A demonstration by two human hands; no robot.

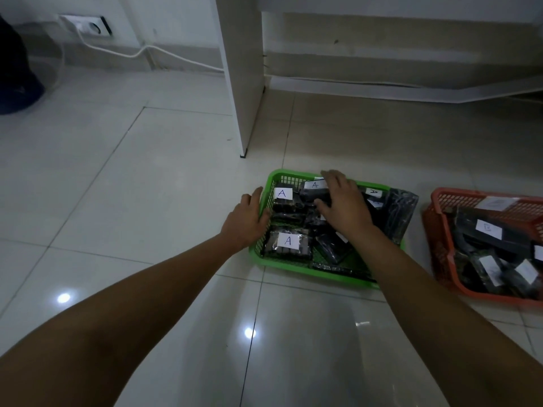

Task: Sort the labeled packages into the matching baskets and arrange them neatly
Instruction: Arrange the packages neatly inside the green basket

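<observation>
A green basket (296,270) on the tiled floor holds several black wrapped packages with white "A" labels, such as one at the front left (287,242). My left hand (246,220) grips the basket's left rim. My right hand (342,201) lies inside the basket with its fingers curled over a black "A" package (312,190) at the back. To the right, a red basket (440,259) holds more black packages; one (489,229) bears a "B" label.
A white cabinet panel (241,83) stands on the floor just behind the green basket. A wall socket (91,26) with a white cable (141,52) is at the back left. A dark object (14,74) sits at the far left edge.
</observation>
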